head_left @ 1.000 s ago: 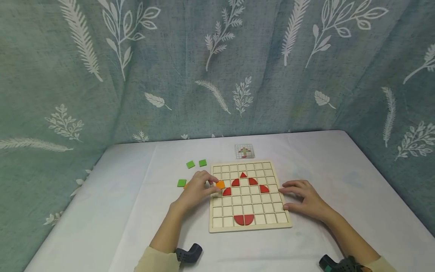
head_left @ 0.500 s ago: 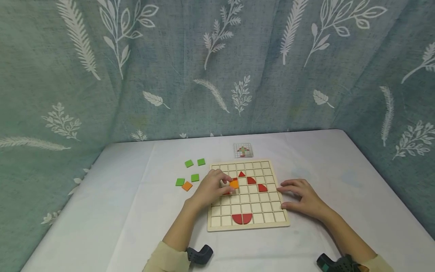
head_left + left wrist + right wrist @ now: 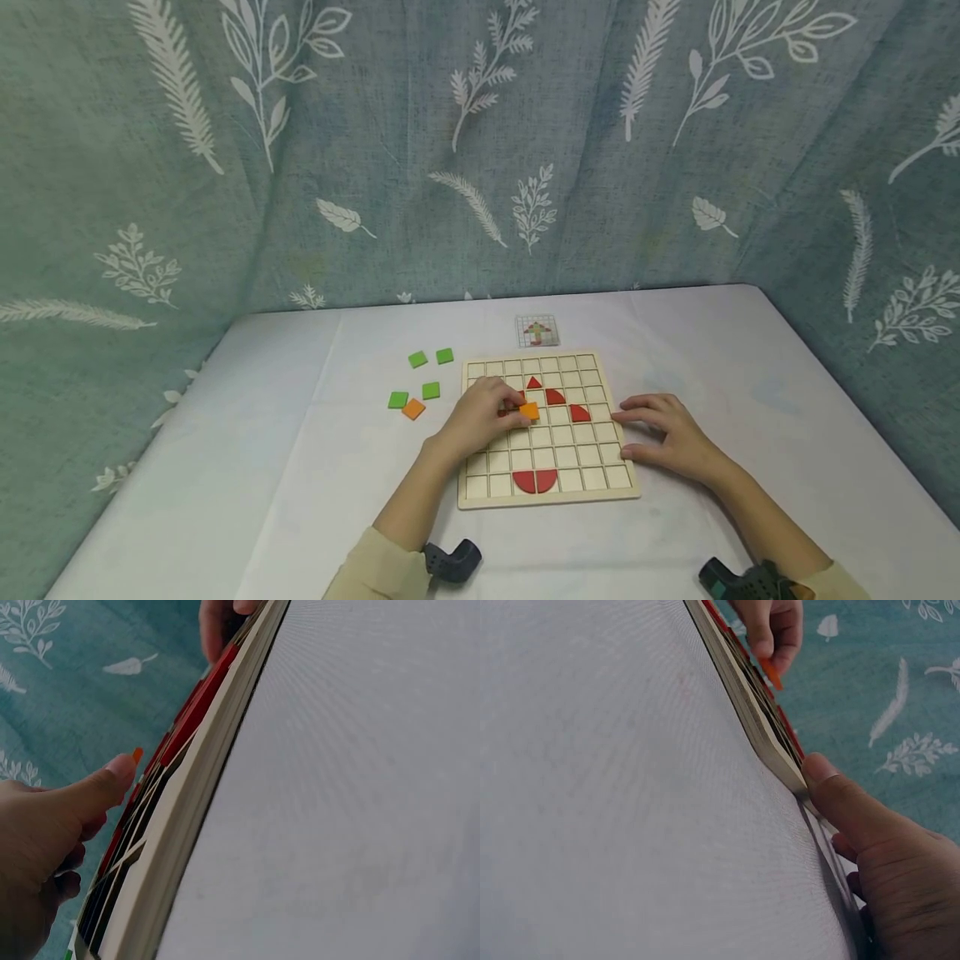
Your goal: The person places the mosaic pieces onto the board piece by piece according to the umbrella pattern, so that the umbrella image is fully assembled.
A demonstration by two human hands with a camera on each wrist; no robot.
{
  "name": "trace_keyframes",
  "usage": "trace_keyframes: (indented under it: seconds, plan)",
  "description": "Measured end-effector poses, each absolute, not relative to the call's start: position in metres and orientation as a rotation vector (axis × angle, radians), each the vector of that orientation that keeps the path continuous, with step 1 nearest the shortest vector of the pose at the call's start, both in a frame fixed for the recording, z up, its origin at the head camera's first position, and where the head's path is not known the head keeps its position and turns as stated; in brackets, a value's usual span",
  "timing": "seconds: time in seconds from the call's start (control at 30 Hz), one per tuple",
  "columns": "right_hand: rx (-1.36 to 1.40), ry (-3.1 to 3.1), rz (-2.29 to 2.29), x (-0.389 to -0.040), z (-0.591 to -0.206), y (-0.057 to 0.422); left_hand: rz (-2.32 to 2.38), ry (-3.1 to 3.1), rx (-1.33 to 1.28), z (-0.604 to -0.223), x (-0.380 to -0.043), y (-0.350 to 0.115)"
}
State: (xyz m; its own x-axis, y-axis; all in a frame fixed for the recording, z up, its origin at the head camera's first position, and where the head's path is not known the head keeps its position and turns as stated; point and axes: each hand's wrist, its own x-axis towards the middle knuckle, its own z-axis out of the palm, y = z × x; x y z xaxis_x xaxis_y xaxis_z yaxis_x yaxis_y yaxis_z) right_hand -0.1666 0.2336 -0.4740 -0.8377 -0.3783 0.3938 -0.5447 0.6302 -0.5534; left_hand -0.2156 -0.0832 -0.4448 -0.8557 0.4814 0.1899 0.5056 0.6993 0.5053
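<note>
My left hand (image 3: 483, 414) pinches an orange square tile (image 3: 530, 412) between thumb and fingers, close over the middle of a wooden grid board (image 3: 551, 501). In the right wrist view the orange tile (image 3: 771, 673) tilts above the board's surface. A red triangle (image 3: 534, 383) and red quarter-circle pieces (image 3: 555, 397) sit in the grid. Two more red quarter circles (image 3: 547, 481) lie side by side near the front rim. Left-hand fingers partly hide the red pieces on the left. With fingers spread, my right hand (image 3: 667, 431) touches the board's right edge, its thumb (image 3: 823, 766) at the rim.
Left of the board lie several green square tiles (image 3: 431, 390) and one orange tile (image 3: 413, 409). Behind the board is a small pattern card (image 3: 537, 331). White cloth (image 3: 322, 467) covers the table, and a leaf-patterned curtain (image 3: 390, 208) hangs behind.
My left hand has carried the orange tile rightward from the board's left side to its middle columns, uncovering the loose orange tile and a green one. My right hand has stayed at the edge.
</note>
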Motion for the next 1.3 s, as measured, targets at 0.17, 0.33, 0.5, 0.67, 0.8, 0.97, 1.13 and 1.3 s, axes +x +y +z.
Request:
trace_keyframes:
  seconds: [0.17, 0.33, 0.5, 0.67, 0.8, 0.97, 1.13, 1.3]
  plan:
    - [0.748, -2.614, 1.011, -0.1658, -0.4718, 0.2328, -0.84, -2.854, -0.861, -0.444, -0.2129, -0.0781]
    - [0.749, -2.621, 1.01, -0.1646, -0.471, 0.2317, -0.838, -2.844, -0.856, -0.4444, -0.2097, -0.0786]
    - [0.735, -2.629, 1.013, -0.1649, -0.4716, 0.2316, -0.875, -2.826, -0.817, -0.4441, -0.2087, -0.0813]
    - [0.727, -2.644, 1.021, -0.1649, -0.4725, 0.2317, -0.889, -2.84, -0.826, -0.4449, -0.2085, -0.0822]
    - [0.731, -2.64, 1.011, -0.1653, -0.4713, 0.2322, -0.886, -2.842, -0.836, -0.4453, -0.2095, -0.0806]
    - [0.723, -2.644, 1.016, -0.1672, -0.472, 0.2332, -0.916, -2.836, -0.853, -0.445, -0.2108, -0.0779]
    - [0.721, -2.649, 1.011, -0.1676, -0.4745, 0.2338, -0.929, -2.845, -0.841, -0.445, -0.2096, -0.0774]
    - [0.732, -2.631, 1.012, -0.1682, -0.4754, 0.2339, -0.908, -2.856, -0.79, -0.4436, -0.2093, -0.0791]
